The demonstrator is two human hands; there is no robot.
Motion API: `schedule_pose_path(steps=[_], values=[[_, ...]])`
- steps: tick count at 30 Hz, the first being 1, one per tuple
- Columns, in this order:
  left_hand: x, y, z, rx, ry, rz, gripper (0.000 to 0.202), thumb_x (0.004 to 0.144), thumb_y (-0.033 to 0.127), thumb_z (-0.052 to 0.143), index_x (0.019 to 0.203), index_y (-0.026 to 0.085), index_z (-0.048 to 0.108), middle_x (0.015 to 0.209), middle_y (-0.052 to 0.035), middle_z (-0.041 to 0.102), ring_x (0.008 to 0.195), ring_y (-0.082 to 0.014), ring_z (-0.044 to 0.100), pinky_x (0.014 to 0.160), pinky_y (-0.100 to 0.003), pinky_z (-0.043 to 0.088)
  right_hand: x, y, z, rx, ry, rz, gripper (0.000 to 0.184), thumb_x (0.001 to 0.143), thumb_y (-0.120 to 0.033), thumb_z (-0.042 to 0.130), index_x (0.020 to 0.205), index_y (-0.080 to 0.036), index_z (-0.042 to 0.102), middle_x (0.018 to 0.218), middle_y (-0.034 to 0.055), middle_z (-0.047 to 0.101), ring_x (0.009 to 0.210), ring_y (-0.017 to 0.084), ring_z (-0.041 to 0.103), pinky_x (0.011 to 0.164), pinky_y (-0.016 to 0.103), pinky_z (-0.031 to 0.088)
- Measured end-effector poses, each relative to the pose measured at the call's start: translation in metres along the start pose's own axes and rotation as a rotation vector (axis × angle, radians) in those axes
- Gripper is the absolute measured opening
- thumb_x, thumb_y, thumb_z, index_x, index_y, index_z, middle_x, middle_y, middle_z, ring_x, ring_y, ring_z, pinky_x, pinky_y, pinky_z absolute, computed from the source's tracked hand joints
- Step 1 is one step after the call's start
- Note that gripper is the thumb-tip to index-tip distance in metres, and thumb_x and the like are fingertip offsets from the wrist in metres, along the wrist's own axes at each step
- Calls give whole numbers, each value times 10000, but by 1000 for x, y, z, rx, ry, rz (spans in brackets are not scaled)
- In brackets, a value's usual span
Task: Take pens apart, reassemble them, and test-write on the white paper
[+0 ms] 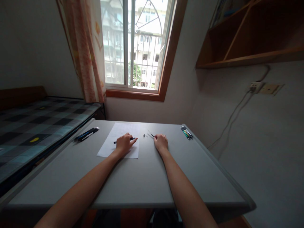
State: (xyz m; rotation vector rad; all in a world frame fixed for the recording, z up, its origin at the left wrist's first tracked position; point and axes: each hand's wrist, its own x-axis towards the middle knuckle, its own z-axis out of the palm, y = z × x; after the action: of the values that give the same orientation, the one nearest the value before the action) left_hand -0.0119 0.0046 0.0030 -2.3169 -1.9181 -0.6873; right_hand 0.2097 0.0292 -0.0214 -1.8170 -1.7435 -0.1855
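Observation:
My left hand (125, 143) rests on a white sheet of paper (111, 145) on the grey desk (142, 177), its fingers closed over a black pen barrel (115, 142) that lies across the sheet. To the right, my right hand (161, 141) pinches a thin dark pen refill (152, 135) at its tip. A small pen part (144, 135) lies on the desk between the two hands. A thin clear piece (149, 131) lies just beyond it.
Several dark pens (86, 134) lie at the desk's left edge, and several coloured pens (186, 132) at its right edge. A bed with a checked cover (35, 123) stands to the left. Behind are a window (135, 44), a wooden shelf (249, 38) and a wall socket (255, 86).

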Motion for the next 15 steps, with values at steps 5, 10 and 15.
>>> schedule_pose_path(steps=[5, 10, 15], values=[[0, 1, -1, 7, -12, -3, 511, 817, 592, 320, 786, 206, 653, 857, -34, 598, 688, -150, 564, 566, -255, 311, 0, -3, -4, 0, -82, 27, 154, 778, -223, 545, 779, -213, 698, 837, 104, 642, 825, 216, 529, 687, 305, 384], [0, 2, -1, 6, -38, -22, 511, 817, 592, 324, 796, 203, 654, 881, -39, 599, 722, -149, 565, 590, -249, 317, 2, -6, -7, -8, -153, 59, 206, 786, -249, 524, 917, -216, 679, 872, 69, 656, 869, 192, 533, 744, 268, 381], [0, 3, -1, 19, -36, -24, 498, 818, 584, 335, 788, 205, 655, 869, -30, 604, 710, -147, 568, 583, -253, 318, 2, -10, -9, 70, -203, 24, 243, 798, -255, 496, 969, -212, 662, 854, 53, 669, 870, 180, 545, 768, 250, 375]])
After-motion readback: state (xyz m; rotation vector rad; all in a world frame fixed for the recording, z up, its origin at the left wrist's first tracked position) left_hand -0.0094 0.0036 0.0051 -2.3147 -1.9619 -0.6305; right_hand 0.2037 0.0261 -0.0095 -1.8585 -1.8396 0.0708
